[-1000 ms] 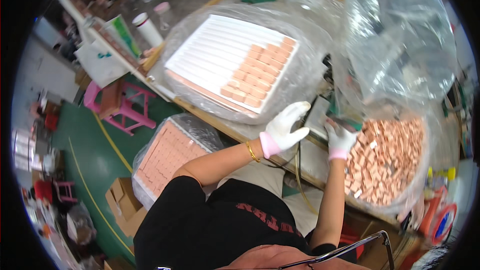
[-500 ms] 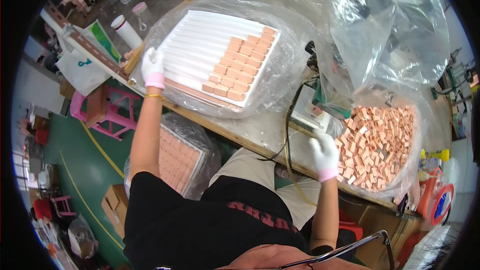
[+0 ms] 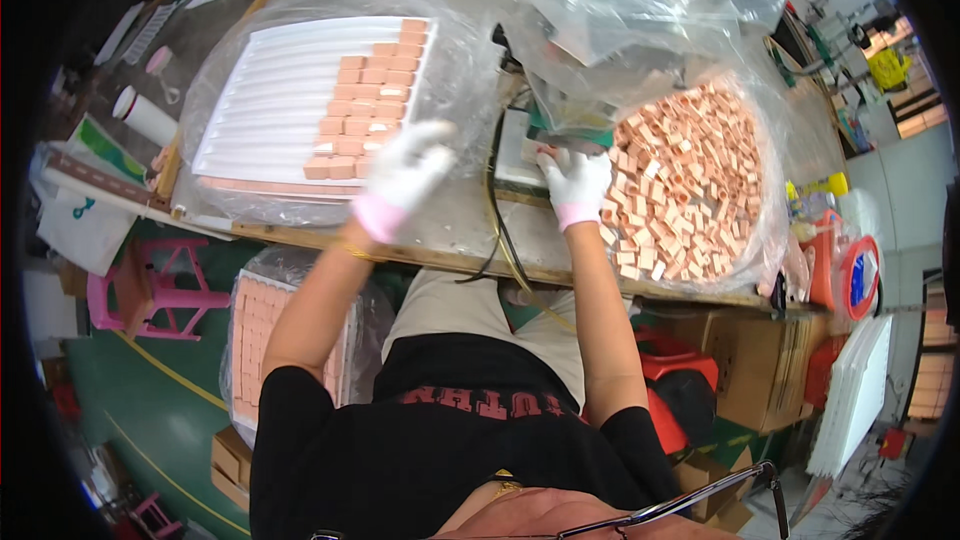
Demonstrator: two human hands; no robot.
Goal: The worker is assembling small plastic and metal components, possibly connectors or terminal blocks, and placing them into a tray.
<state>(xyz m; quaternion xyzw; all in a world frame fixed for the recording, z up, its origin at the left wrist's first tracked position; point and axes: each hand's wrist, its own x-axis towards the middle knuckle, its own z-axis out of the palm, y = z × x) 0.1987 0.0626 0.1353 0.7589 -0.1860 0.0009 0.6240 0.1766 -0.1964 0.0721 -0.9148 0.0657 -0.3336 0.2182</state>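
My left hand (image 3: 408, 178), in a white glove with a pink cuff, hovers at the near right corner of a white ridged tray (image 3: 270, 90); motion smears its fingers. Copper-coloured blocks (image 3: 360, 125) stand in rows on the tray's right side. My right hand (image 3: 580, 183), gloved alike, is at a small bench machine with a green head (image 3: 568, 135). Its fingertips close on a small copper-coloured block (image 3: 546, 151) over the pale base plate (image 3: 515, 155). Just right of this hand lies a large heap of loose copper-coloured blocks (image 3: 690, 180) on clear plastic.
Clear plastic sheeting (image 3: 650, 0) hangs above the machine. Dark and yellow cables (image 3: 495, 200) run over the table's front edge (image 3: 450, 262). A second filled tray (image 3: 265, 340) is below the table, near a pink stool (image 3: 160, 285). A white bottle (image 3: 145, 118) stands at the left.
My left hand has moved from the tray's left edge across to its near right corner. My right hand has gone forward from the table's front to the machine's plate. The whole view has shifted.
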